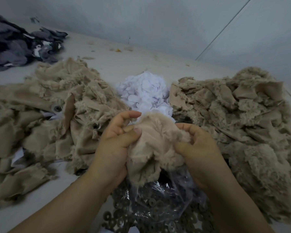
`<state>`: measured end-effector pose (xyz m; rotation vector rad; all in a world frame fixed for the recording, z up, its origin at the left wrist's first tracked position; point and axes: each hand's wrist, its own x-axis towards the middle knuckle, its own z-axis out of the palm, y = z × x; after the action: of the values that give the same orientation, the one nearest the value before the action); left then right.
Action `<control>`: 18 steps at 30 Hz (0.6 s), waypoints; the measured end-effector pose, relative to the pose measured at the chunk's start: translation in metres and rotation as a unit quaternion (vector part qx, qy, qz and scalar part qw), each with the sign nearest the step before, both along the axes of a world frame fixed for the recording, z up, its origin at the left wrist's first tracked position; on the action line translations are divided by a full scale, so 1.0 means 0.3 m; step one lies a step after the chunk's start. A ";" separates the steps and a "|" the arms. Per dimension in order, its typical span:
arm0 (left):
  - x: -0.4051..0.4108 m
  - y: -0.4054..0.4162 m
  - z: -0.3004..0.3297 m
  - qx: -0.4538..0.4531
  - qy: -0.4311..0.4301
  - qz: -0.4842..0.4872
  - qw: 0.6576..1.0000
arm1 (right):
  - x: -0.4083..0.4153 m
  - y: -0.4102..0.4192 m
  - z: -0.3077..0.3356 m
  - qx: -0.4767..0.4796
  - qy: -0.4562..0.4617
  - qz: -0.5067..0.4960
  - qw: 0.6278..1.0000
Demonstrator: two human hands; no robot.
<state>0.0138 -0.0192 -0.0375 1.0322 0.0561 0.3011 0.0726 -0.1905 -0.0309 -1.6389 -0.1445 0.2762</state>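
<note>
Two hands, left hand, right hand, both gripping beige fur piece; clear bag (metal rings inside) beneath

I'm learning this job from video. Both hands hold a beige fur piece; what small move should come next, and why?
Probably the right hand should let go and reach down for one metal disc from the clear bag just below. Both it and the left hand grip the fur piece, no disc shows in either, and pieces in the left pile already carry discs.
</note>
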 end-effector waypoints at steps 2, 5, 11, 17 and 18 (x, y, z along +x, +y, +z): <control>0.000 0.012 0.002 -0.024 -0.002 0.025 0.999 | 0.017 -0.008 -0.010 -0.016 -0.003 -0.019 1.000; 0.004 0.025 -0.003 -0.036 0.000 0.035 0.999 | 0.025 -0.007 -0.019 -0.055 -0.011 -0.026 0.998; 0.019 0.029 -0.010 0.014 0.060 0.067 0.996 | 0.027 0.010 -0.030 0.024 0.036 -0.038 0.998; 0.029 0.015 -0.022 0.190 0.114 0.092 0.971 | 0.047 -0.003 -0.020 0.202 0.121 0.002 0.972; 0.029 0.009 -0.019 0.210 0.110 0.073 0.969 | 0.042 0.000 -0.015 0.205 0.118 0.012 0.971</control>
<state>0.0225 -0.0164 -0.0431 1.4846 0.2800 0.3398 0.0853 -0.1904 -0.0355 -1.1843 -0.0367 0.4278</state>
